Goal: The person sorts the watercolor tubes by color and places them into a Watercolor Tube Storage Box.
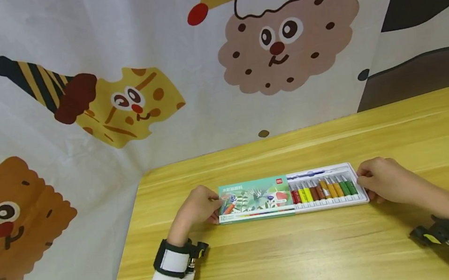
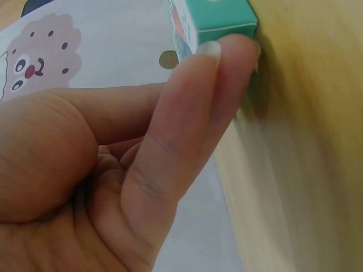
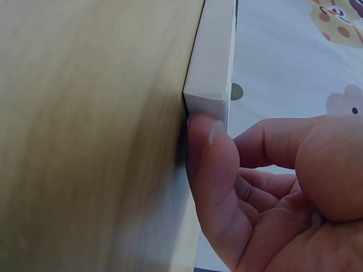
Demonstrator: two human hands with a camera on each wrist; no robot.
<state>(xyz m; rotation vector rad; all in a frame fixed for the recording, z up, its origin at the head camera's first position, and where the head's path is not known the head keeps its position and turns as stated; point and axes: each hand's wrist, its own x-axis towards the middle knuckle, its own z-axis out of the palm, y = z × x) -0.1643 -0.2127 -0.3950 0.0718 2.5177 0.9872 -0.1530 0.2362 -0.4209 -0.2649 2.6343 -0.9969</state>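
Observation:
A green printed cardboard sleeve [image 1: 253, 200] of a paint set lies on the table. Out of its right side extends a white plastic tray [image 1: 326, 204], about half exposed. The exposed part shows several paint tubes [image 1: 326, 190], from red and yellow to brown, orange and green, with a thin blue paintbrush [image 1: 310, 174] above them. My left hand [image 1: 197, 206] pinches the sleeve's left end; its fingertips meet the green end [image 2: 227, 28] in the left wrist view. With curled fingers, my right hand [image 1: 389, 180] grips the tray's right end, shown as a white corner [image 3: 207, 105] in the right wrist view.
The wooden table [image 1: 287, 259] extends around the paint set. Behind it hangs a pale cloth [image 1: 176, 33] printed with cartoon biscuits and cheese. Each wrist wears a dark strap with a small camera, such as the left strap [image 1: 174, 258].

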